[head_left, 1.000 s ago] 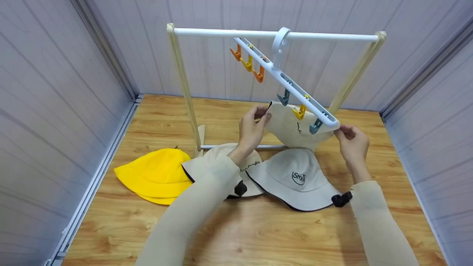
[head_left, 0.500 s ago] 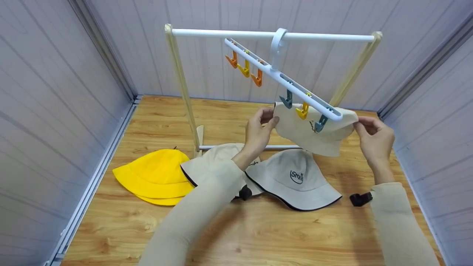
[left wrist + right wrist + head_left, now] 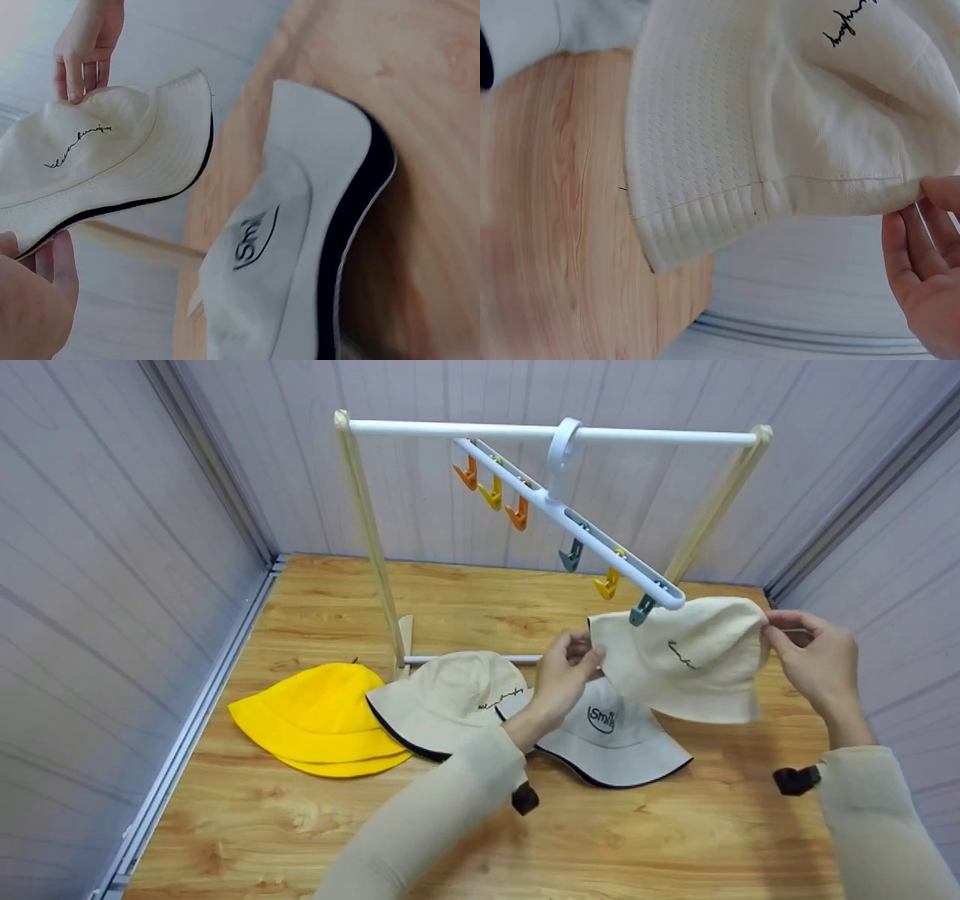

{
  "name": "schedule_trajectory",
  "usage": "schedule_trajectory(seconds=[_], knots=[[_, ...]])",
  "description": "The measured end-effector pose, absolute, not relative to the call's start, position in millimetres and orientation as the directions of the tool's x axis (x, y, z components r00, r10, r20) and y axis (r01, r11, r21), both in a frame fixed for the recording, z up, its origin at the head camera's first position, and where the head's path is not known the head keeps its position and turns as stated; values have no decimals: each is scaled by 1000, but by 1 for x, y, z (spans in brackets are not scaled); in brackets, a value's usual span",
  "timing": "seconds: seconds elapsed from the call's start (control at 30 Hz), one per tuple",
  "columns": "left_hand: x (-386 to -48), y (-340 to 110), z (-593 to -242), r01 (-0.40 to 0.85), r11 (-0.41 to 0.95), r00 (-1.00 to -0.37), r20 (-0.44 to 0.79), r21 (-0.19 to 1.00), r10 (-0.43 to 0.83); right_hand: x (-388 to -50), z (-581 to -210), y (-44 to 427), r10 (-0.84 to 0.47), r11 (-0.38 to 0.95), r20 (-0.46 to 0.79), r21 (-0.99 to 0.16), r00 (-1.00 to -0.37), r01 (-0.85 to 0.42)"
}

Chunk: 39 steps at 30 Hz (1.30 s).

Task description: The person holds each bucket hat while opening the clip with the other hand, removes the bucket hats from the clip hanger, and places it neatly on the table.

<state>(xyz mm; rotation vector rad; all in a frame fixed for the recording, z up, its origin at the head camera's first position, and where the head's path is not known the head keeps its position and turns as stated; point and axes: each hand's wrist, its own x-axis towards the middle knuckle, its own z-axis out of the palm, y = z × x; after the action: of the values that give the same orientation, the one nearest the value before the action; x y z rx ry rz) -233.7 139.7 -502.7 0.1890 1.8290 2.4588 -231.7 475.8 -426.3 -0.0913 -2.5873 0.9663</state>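
Note:
Between both hands hangs a cream bucket hat point(image 3: 697, 660) with dark script on its crown and a black inner edge. My left hand point(image 3: 562, 671) pinches its brim at the left. With thumb and fingers my right hand point(image 3: 817, 660) pinches the crown at the other end; the right wrist view shows this grip near the side seam. Just above the hat is the near end of a white clip hanger point(image 3: 555, 506), whose teal clip point(image 3: 643, 609) overlaps the hat in the head view. A pale grey "Smile" bucket hat point(image 3: 615, 735) lies below, partly covered by the held hat.
The hanger hooks over the white top bar point(image 3: 465, 430) of a wooden-sided rack. Several orange, yellow and teal clips hang from it. On the wood-grain surface point(image 3: 225, 810) lie a yellow hat point(image 3: 322, 720) and a beige hat point(image 3: 450, 697). Panelled walls enclose three sides.
Both hands have drawn the cream hat rightward and nearer, out from behind the hanger's clips. The hanger has swung slightly. More of the beige hat now shows.

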Motion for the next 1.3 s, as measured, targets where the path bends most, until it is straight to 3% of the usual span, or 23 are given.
schedule_trajectory(seconds=[0.17, 0.47, 0.67, 0.93, 1.3], knots=[[-220, 158, -513, -51, -360, -989, 4, 931, 150, -227, -426, 496, 119, 798, 262, -599, -958, -65], [-193, 196, -540, -155, -357, -984, -113, 921, 136, -227, -438, 518, 46, 878, 105, -478, -993, -10], [-178, 213, -557, -204, -331, -976, -163, 921, 147, -234, -451, 528, -8, 907, 116, -418, -993, -56], [-171, 224, -571, -240, -194, -960, -203, 951, 191, -239, -470, 535, -33, 911, 123, -404, -992, -81], [-175, 225, -573, -305, -8, -922, -293, 952, 254, -256, -492, 520, 39, 921, 188, -388, -981, -38]])
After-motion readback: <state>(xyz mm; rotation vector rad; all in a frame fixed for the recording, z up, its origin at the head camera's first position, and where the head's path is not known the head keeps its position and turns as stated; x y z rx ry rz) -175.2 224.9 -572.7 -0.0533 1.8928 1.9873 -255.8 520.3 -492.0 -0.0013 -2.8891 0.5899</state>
